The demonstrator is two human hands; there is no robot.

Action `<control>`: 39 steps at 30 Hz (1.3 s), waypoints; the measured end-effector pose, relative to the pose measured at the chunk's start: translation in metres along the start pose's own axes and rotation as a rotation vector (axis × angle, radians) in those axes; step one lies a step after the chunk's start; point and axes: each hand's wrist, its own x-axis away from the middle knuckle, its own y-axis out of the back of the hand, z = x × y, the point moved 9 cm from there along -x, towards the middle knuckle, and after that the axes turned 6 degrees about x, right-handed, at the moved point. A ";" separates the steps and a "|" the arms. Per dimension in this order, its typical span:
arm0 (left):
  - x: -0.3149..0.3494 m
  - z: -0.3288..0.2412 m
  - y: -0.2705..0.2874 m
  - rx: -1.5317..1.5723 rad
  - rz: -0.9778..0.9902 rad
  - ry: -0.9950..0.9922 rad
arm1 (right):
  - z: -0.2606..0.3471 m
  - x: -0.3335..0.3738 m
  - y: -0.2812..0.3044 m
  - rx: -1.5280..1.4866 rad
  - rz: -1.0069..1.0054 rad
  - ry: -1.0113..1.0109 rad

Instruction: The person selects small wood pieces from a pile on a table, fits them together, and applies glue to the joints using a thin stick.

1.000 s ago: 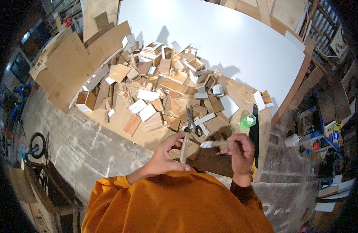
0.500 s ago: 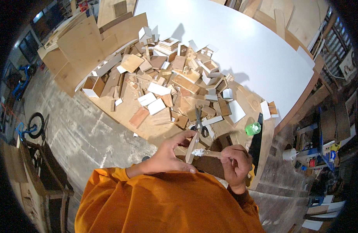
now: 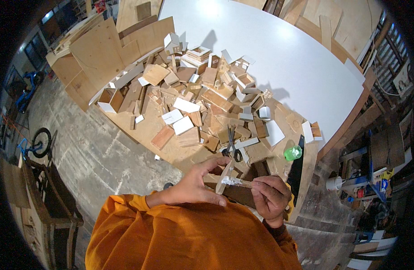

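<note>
My left hand (image 3: 193, 184) grips a small flat wooden piece (image 3: 223, 177) by its edges, thumb below and fingers above. In my right hand (image 3: 271, 194) is a thin wooden stick (image 3: 244, 183), pinched between thumb and fingers. White paste (image 3: 230, 181) coats the stick's tip, which touches the face of the wooden piece. Just beyond my hands, a pair of dark-handled scissors (image 3: 232, 145) lies on the table among wood scraps. A green translucent cup-like container (image 3: 293, 153) sits to the right, beside a dark saw blade (image 3: 297, 164).
A heap of wood offcuts (image 3: 211, 96) and small white-faced blocks covers the table. Behind it spreads a large white board (image 3: 301, 54). Plywood sheets (image 3: 97, 49) lean at the far left. A small white-sided box (image 3: 311, 131) stands at the right edge; a bicycle wheel (image 3: 40, 142) shows left.
The stick's pasted tip has moved left onto the wooden piece, and the white paste is spread thinner along it. The wooden piece has turned to show more of its face.
</note>
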 end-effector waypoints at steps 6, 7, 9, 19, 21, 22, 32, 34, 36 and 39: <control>0.000 0.000 -0.002 0.003 0.003 -0.016 | -0.010 0.007 0.000 0.072 -0.039 -0.044; 0.000 0.001 -0.002 0.003 0.003 -0.024 | -0.012 0.007 0.000 0.100 -0.036 -0.068; -0.001 -0.001 -0.002 -0.017 0.008 -0.026 | -0.016 0.008 0.001 0.124 -0.042 -0.112; 0.001 0.002 -0.005 -0.059 0.051 0.030 | -0.017 0.012 0.005 0.111 -0.075 -0.129; 0.001 -0.003 -0.006 -0.057 0.036 -0.019 | -0.019 0.014 0.007 0.125 -0.111 -0.149; 0.001 -0.005 -0.006 -0.056 0.028 -0.044 | -0.016 0.013 0.006 0.096 -0.100 -0.120; 0.002 -0.004 -0.008 -0.149 0.017 -0.033 | -0.014 0.012 0.013 0.069 -0.122 -0.126; 0.002 -0.004 -0.006 -0.170 0.013 -0.046 | -0.007 0.012 0.008 0.008 -0.075 -0.092; 0.002 -0.007 -0.007 -0.210 0.017 -0.042 | -0.010 0.012 0.002 0.016 -0.036 -0.103; 0.002 -0.007 -0.006 -0.215 0.013 -0.052 | -0.023 0.017 0.003 0.070 -0.050 -0.160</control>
